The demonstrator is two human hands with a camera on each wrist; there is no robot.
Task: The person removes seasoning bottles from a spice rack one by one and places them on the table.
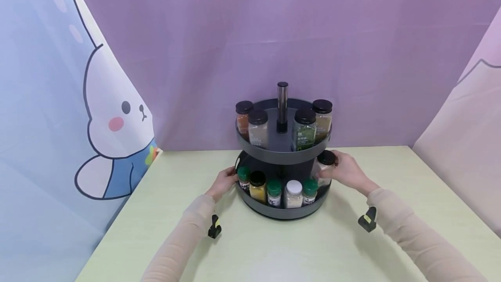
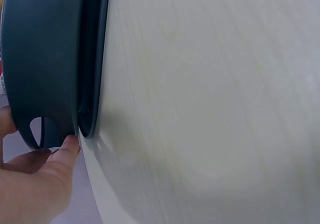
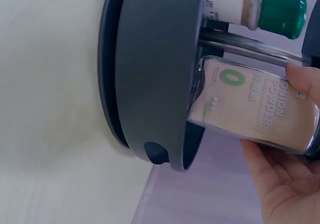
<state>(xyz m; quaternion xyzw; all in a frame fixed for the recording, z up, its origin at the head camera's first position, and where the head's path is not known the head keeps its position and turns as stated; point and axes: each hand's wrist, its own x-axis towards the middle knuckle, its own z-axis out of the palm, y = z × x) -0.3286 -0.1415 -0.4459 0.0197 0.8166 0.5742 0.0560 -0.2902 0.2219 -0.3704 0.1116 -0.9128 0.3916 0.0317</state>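
Observation:
A dark grey two-tier spice rack (image 1: 283, 157) with round trays stands on the table. At its left side my left hand (image 1: 225, 182) holds the lower tray's wall (image 2: 42, 68) by the oval cutout, thumb near the bottom edge. My right hand (image 1: 347, 171) grips a clear, black-lidded jar of onion powder (image 3: 250, 103) between thumb and fingers. The jar's base is just inside the lower tray's rim at the right, beside a green-capped bottle (image 3: 282, 8). Part of the jar is behind my fingers in the head view.
Along the lower tray's front are green-capped bottles (image 1: 274, 194), a yellow spice jar (image 1: 258, 193) and a white-lidded jar (image 1: 293, 199). Several black-lidded jars, one of green herbs (image 1: 304, 136), stand on the upper tray around a metal post (image 1: 282, 103). A purple curtain (image 1: 195, 55) hangs behind.

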